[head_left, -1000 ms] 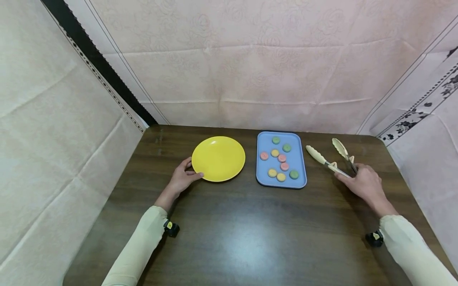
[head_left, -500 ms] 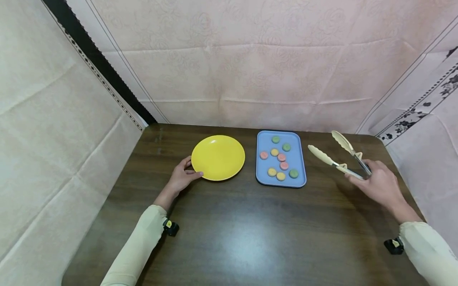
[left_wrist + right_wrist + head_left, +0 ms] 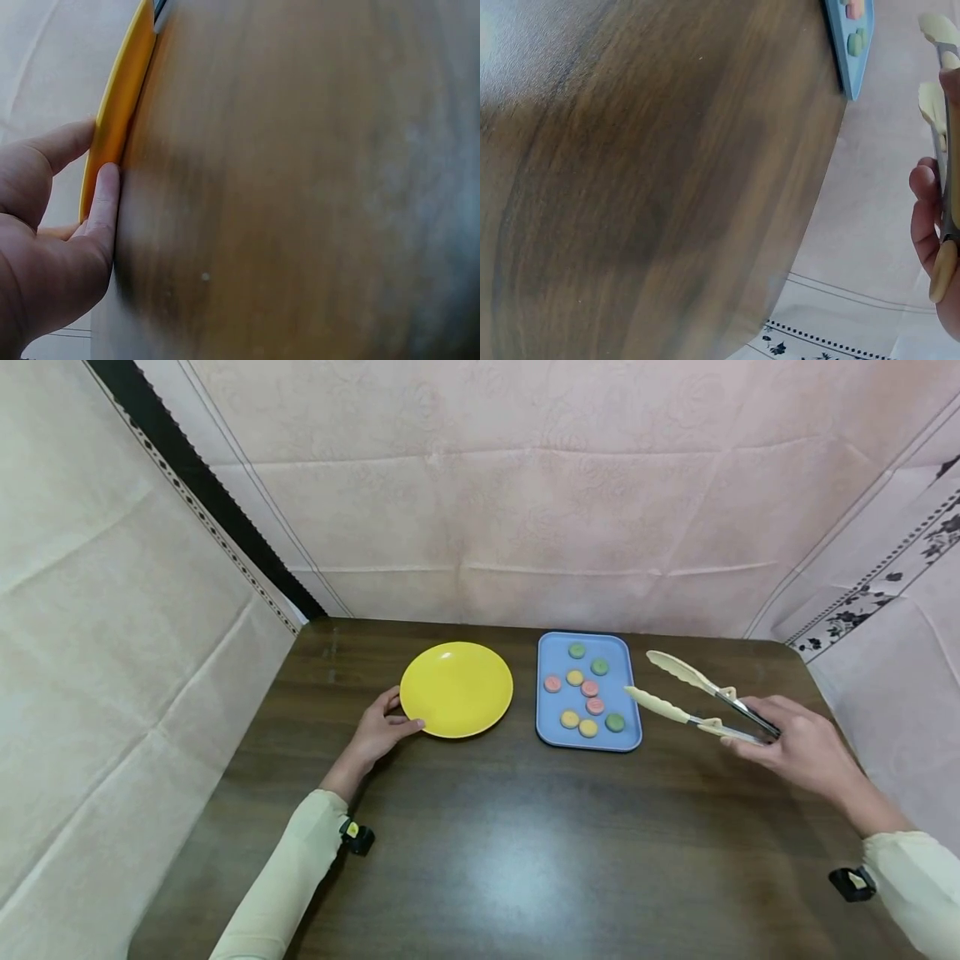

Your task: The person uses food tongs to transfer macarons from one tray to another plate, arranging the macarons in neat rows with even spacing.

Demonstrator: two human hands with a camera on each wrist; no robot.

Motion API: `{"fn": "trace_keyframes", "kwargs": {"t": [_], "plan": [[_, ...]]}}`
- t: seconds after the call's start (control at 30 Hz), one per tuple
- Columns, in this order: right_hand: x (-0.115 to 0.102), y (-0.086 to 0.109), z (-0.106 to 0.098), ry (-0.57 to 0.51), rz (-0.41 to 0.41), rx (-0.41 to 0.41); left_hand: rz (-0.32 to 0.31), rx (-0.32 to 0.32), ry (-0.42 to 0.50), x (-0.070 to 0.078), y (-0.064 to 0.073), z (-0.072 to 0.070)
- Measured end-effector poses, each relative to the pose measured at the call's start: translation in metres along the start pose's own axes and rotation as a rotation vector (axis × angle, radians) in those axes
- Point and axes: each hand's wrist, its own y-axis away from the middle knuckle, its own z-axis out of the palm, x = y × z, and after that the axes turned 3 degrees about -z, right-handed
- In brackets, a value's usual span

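Note:
My left hand holds the left rim of a round yellow plate lying on the table. In the left wrist view, thumb and fingers pinch the edge of the plate. My right hand grips metal tongs with cream tips by the handle end. The tongs are spread and hold nothing. Their lower tip appears at the right edge of a blue tray, apparently above the table. On the tray lie small round macaron-like pieces: green, yellow and pink.
The dark wooden table bears the plate at centre left and the tray to its right. Pale patterned cloth hangs behind the table's back edge and at both sides. In the right wrist view, a tray corner shows near the top.
My right hand has lifted the tongs and drawn back to the right, then the tips have swung left towards the tray. The left hand and plate have stayed in place.

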Motion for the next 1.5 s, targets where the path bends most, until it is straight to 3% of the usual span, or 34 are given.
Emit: {"fn": "trace_keyframes", "kwargs": {"t": [0.2,0.3,0.77,1.17,1.5], "plan": [[-0.008,-0.001,-0.003,-0.003,-0.051,-0.054,-0.002,0.014,0.014,-0.023,-0.017,-0.002],[-0.011,-0.002,-0.004,0.004,-0.064,-0.098,-0.004,0.026,0.011,-0.028,-0.019,-0.002],[-0.014,-0.005,-0.001,0.035,-0.123,-0.209,-0.011,0.027,0.006,-0.029,-0.02,-0.002],[-0.013,-0.005,0.004,0.03,-0.194,-0.227,0.0,0.035,0.011,-0.024,-0.012,0.0],[-0.013,-0.008,0.005,0.059,-0.208,-0.263,0.008,0.04,0.015,-0.028,-0.016,0.0]]}}
